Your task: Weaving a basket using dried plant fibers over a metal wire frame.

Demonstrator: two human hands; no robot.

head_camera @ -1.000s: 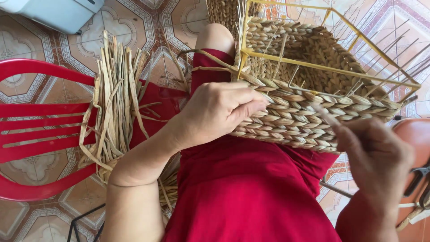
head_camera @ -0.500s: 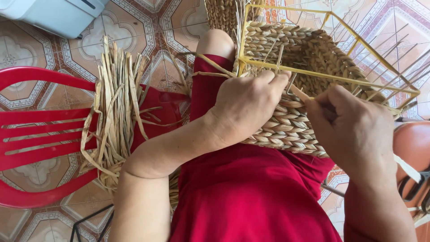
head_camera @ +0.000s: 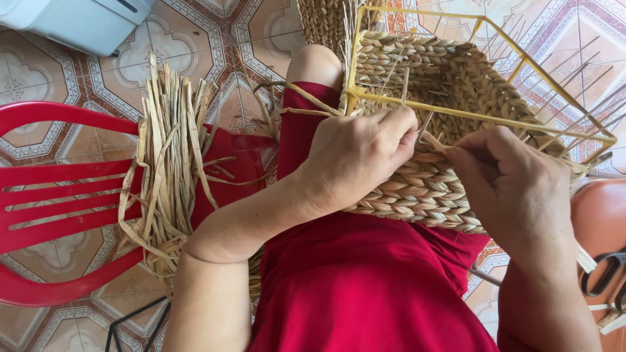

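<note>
A half-woven straw basket [head_camera: 424, 189] on a yellow wire frame [head_camera: 482, 117] rests on my lap, over a red garment [head_camera: 365, 280]. My left hand [head_camera: 355, 156] presses on the basket's near wall, fingers curled at the top row of weave. My right hand [head_camera: 508, 189] sits beside it and pinches a flat straw strand [head_camera: 435, 140] between thumb and fingers at the frame's near bar. Both hands nearly touch at that strand.
A bundle of dry straw strands [head_camera: 166, 163] lies across a red plastic chair [head_camera: 59, 195] at my left. A pale plastic box [head_camera: 78, 23] stands at the top left. Another woven piece [head_camera: 323, 19] sits beyond my knee. Scissors [head_camera: 603, 277] lie at the right edge on an orange surface.
Both hands have moved up the basket wall toward the frame's near bar. My right hand has come in from the lower right and closed on the strand beside my left.
</note>
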